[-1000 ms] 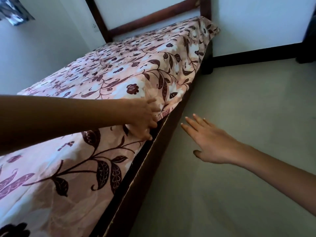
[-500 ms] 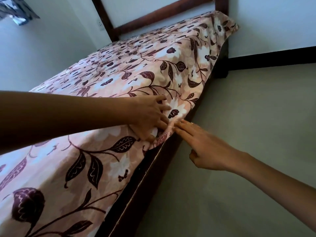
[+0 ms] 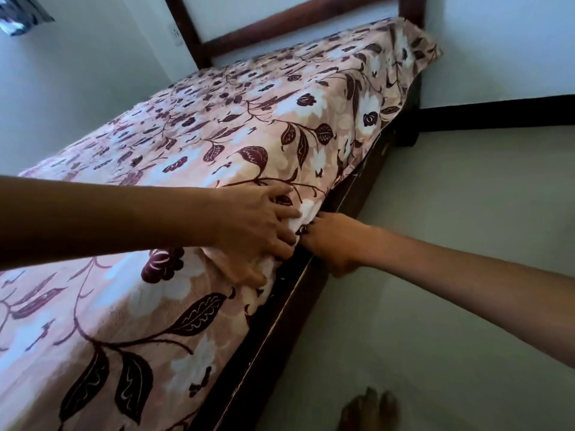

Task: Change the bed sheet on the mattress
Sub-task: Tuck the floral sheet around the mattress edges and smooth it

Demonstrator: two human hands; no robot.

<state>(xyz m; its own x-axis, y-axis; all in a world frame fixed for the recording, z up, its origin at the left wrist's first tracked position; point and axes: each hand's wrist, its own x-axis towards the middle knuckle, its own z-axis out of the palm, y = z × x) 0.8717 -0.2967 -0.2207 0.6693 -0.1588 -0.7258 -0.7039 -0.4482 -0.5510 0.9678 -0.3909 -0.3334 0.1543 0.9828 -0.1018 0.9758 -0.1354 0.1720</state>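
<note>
— Where is the floral bed sheet [image 3: 217, 126]?
— Spread under the left hand [image 3: 255, 231], which presses its side edge with flat, spread fingers.
— And the right hand [image 3: 333, 241]?
— Just beside; its fingers are hidden between the sheet and the wooden bed frame [image 3: 277, 337], so I cannot tell its grip.

Open floor [image 3: 451, 213] beside bed frame [image 3: 280, 331], wall [image 3: 77, 98] bordering bed sheet [image 3: 217, 135]

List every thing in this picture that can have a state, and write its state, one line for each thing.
bed sheet: spread over the bed, bunched at the side edge near the hands.
left hand: fingers spread, pressing the sheet at the side edge.
right hand: at the sheet's lower edge, beside the bed frame; its fingers are hidden.
bare foot: standing on the floor.
</note>
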